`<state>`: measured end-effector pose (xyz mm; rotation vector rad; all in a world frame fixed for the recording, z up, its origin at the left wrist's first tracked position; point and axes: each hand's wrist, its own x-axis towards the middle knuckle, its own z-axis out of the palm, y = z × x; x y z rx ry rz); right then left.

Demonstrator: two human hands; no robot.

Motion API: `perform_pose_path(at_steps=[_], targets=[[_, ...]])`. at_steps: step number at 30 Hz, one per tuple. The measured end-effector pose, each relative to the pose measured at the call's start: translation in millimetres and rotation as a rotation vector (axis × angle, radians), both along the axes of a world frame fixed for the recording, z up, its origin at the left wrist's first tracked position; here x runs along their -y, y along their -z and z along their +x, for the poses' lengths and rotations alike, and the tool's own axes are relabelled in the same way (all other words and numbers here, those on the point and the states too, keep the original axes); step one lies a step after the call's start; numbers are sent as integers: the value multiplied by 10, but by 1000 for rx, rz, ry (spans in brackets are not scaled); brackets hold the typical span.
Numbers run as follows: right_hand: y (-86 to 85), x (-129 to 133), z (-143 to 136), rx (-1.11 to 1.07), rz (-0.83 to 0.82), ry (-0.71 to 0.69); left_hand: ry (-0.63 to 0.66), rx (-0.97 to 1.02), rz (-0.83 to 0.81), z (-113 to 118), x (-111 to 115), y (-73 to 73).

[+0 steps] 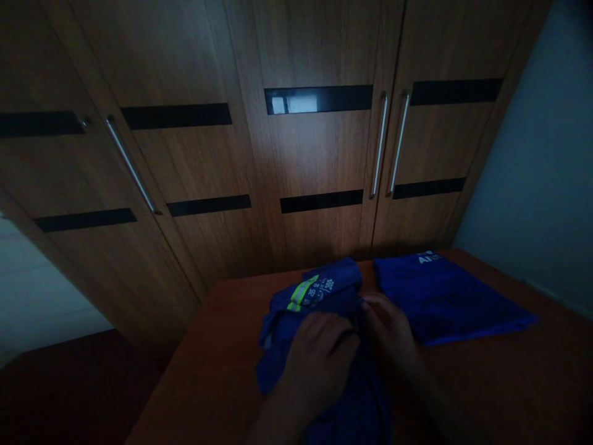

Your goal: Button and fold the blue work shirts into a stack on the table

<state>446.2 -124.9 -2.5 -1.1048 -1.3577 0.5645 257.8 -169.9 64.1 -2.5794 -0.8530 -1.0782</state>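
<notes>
One navy reflective-striped garment [343, 304] is grasped by the left hand [322, 352], as if for steadiness; the right hand [388, 324], dimly lit, seems to pinch its edge.

Left hand [322, 352], back up, fingers [336, 326] curled! Right hand [389, 324] just beside it, fingertips [369, 303] pinching, forearms [428, 383] in from the near side.

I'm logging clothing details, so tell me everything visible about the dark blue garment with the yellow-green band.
The dark blue garment looks like soft cloth, its yellow-green band holding a paler strip, whitish lettering beside it. It lies bunched in uneven folds on the reddish-brown table, left of the flatter blue cloth. The left hand covers part of it; the right hand has fingertips at its right edge, grip unclear.
</notes>
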Motion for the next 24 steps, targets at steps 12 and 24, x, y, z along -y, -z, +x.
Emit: perform_pose_path(at_steps=[12,24], targets=[[-74,132,-93,-283,-250,-363,-152,-146,18,27,-266,205],[95,-51,-13,88,-132,-281,-282,156,-110,-455,-310,71]])
